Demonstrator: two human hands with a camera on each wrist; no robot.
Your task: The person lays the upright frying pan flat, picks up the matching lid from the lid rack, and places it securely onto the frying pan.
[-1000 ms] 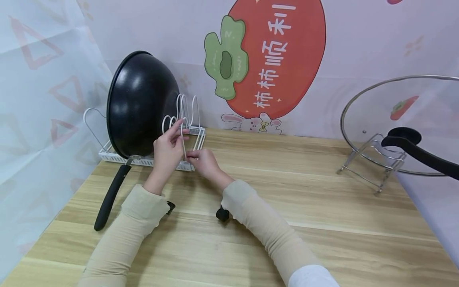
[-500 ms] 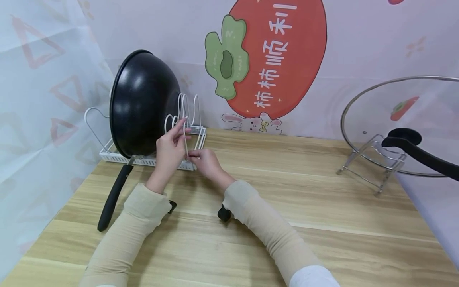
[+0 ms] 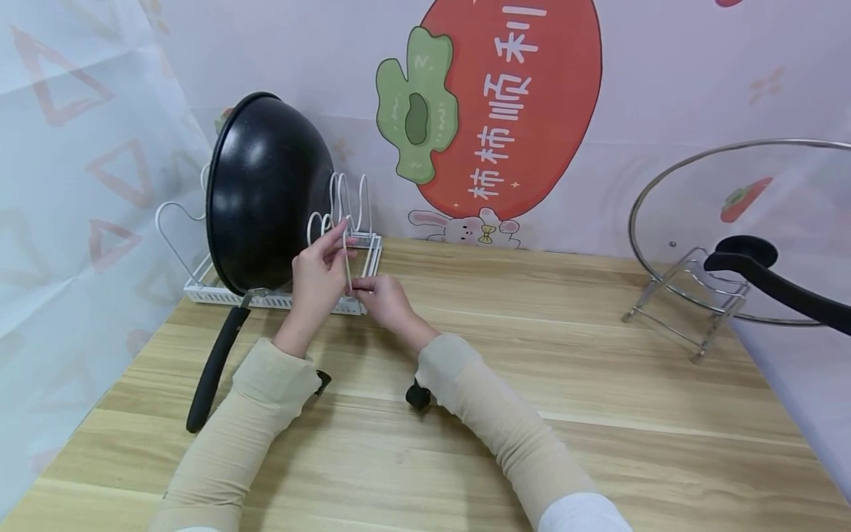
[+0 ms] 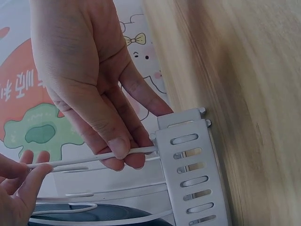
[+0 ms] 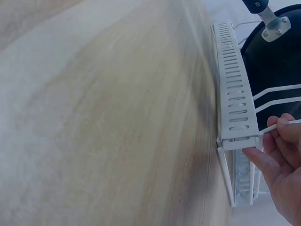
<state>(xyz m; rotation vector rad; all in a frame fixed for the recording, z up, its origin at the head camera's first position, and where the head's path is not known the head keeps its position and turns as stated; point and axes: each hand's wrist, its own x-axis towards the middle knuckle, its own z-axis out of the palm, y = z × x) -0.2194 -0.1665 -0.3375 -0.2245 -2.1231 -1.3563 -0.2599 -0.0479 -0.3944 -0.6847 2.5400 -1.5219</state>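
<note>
A white rack (image 3: 279,301) with upright wire loops stands at the table's back left. A black wok (image 3: 266,192) stands on edge in it, its black handle (image 3: 219,369) slanting down past the front. My left hand (image 3: 315,281) pinches the upper part of a front wire divider (image 3: 347,262); its fingertips show at the lower left of the left wrist view. My right hand (image 3: 388,301) pinches the same wire low down, close to the rack's slotted rail (image 4: 188,160). In the right wrist view, the right thumb and fingers lie against the rail's end.
At the right, a glass lid (image 3: 691,185) leans on a metal wire stand (image 3: 698,295), with a black ladle-like utensil (image 3: 784,284) before it. Small black parts (image 3: 417,397) show beneath the forearms. A patterned sheet covers the walls behind and at left.
Both hands and the gripped wire divider have shifted slightly right. The wok and its handle have also moved a little right. Both hands keep their hold.
</note>
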